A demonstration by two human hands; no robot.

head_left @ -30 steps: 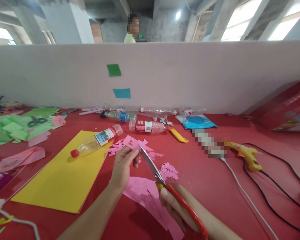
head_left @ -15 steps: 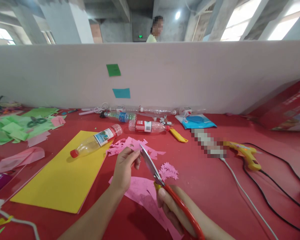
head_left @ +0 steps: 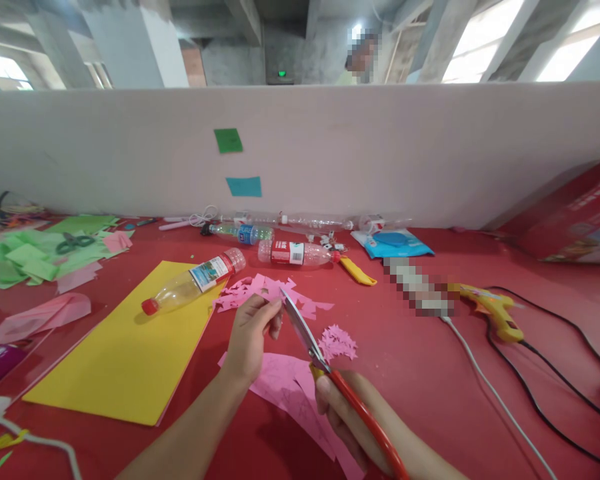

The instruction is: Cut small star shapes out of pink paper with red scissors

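Note:
My right hand [head_left: 353,410] is wrapped round the red handles of a pair of scissors [head_left: 301,325], whose metal blades point up and away to the left. The blade tips meet the fingertips of my left hand [head_left: 253,330], where thumb and fingers are pinched together. What the pinch holds is too small to make out against the pink scraps. Beyond my left hand lies a heap of pink paper offcuts [head_left: 307,307]. A little pile of small pink cut pieces [head_left: 337,342] sits right of the blades. Under my wrists, a larger pink paper sheet [head_left: 285,383] with faint drawn lines is partly covered.
Yellow card [head_left: 105,367] lies at left with a red-capped plastic bottle [head_left: 195,283] across it. More bottles [head_left: 300,253] line the white partition [head_left: 380,147]. A yellow glue gun [head_left: 495,313] with black cord is at right, green paper [head_left: 25,257] far left. A person [head_left: 363,60] is beyond.
My hands and the scissors stay almost where they were. Beyond the partition, the person has moved to the right.

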